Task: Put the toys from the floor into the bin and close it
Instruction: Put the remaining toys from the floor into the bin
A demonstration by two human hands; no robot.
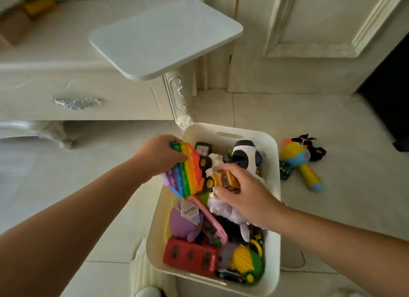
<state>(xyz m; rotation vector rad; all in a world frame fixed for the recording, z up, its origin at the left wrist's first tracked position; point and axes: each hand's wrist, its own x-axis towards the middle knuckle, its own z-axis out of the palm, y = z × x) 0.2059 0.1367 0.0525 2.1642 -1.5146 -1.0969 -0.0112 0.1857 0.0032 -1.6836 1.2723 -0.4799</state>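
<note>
Over the full white plastic bin (275, 163), my left grip (161, 157) clamps a rainbow silicone pop-bubble mat (183, 175) and my right grip (245, 192) pinches a yellow toy truck (218, 179), a multicoloured plush rattle (297, 161) waiting on the floor (332, 124) beside; dropped on the heap, either could stand proud and stop it closing.

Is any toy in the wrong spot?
Yes. A colourful rattle toy and a black toy beside it lie on the floor, right of the white bin. They look left out, since the bin is already piled with toys.
</note>
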